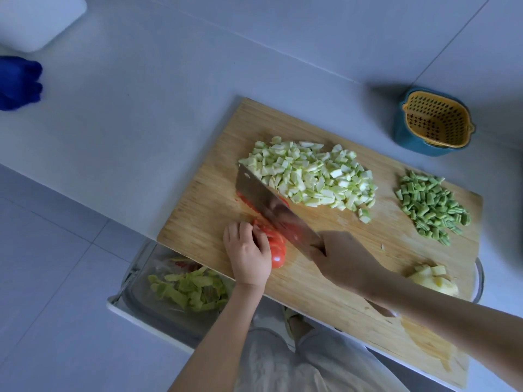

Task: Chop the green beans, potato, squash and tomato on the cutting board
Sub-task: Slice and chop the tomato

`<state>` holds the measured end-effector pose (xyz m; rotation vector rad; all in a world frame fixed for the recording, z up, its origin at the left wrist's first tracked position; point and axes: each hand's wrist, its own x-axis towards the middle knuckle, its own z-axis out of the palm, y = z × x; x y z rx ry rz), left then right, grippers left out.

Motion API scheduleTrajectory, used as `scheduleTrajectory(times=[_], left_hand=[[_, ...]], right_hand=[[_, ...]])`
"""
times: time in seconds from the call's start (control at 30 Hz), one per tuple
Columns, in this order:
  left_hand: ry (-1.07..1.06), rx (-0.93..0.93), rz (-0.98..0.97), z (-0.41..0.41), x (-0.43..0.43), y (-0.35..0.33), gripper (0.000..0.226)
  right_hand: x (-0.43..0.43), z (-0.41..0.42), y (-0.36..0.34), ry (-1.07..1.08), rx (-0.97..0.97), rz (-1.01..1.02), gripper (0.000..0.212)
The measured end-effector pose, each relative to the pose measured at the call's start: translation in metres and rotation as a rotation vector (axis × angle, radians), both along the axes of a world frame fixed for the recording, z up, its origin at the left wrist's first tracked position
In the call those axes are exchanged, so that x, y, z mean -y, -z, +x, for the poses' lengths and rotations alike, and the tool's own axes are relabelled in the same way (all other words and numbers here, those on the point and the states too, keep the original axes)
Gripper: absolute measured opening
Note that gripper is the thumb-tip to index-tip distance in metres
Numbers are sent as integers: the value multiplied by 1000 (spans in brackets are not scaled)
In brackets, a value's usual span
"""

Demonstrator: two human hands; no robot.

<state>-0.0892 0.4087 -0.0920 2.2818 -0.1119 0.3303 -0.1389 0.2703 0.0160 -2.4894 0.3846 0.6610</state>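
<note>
Bamboo cutting board overhangs the counter's near edge, bare along its left side. My left hand, fingers curled, pins the sliced tomato there; my right hand grips the cleaver, tilted over it.

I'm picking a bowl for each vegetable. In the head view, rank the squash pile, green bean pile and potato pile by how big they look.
1. squash pile, clearly largest
2. green bean pile
3. potato pile, smallest even though it lies nearest the camera
</note>
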Motion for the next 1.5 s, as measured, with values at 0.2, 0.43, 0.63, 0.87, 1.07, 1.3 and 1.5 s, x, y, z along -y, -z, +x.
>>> scheduleTrajectory(times=[0.2,0.43,0.63,0.87,1.07,1.3,1.5], left_hand=[[16,14,-14,0,-1,4,16],[20,10,-57,1,-1,5,16],[12,1,-27,-1,-2,4,18],[12,-3,-12,-1,-1,3,18],[-4,-1,-7,-1,0,3,18],[-25,-32,2,-1,0,4,15],[-55,-15,21,-19,-11,6,22]], right_hand=[[-1,-16,-9,-127,-84,-176,28],[-35,13,25,-163,-34,-227,16],[-11,5,18,-18,58,-9,25],[-9,-25,-8,-53,-79,-123,31],[-25,-4,8,-73,-101,-140,23],[-25,19,23,57,-23,135,24],[-7,-17,0,-22,29,-4,28]])
